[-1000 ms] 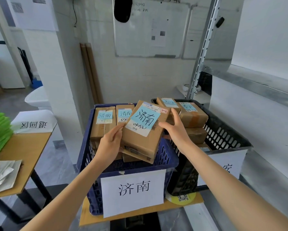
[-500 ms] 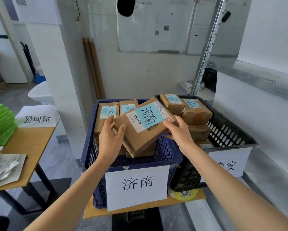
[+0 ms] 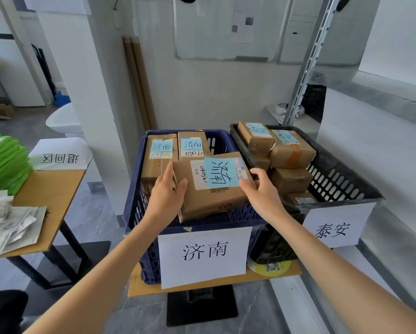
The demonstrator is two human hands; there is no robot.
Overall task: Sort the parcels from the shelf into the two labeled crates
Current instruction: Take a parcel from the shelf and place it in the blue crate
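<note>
Over the blue plastic crate (image 3: pixel 134 206) signed 济南, a brown cardboard parcel (image 3: pixel 202 201) with a blue 济南 note sits tilted atop the load, not yet released. Left hand (image 3: pixel 167 194) presses straight fingers to its left edge; right hand (image 3: pixel 263 192) curls round its right edge. Other parcels (image 3: pixel 162 150) stand behind it, and the black plastic crate (image 3: pixel 341 186) signed 泰安 holds several, so sorting looks well along. What's left on the shelf, can't tell. Crates sit on a wooden board (image 3: pixel 144 288) above grey floor tiles (image 3: pixel 93 208), with a wooden table (image 3: pixel 52 189) carrying green packets (image 3: pixel 7 162) leftward.
</note>
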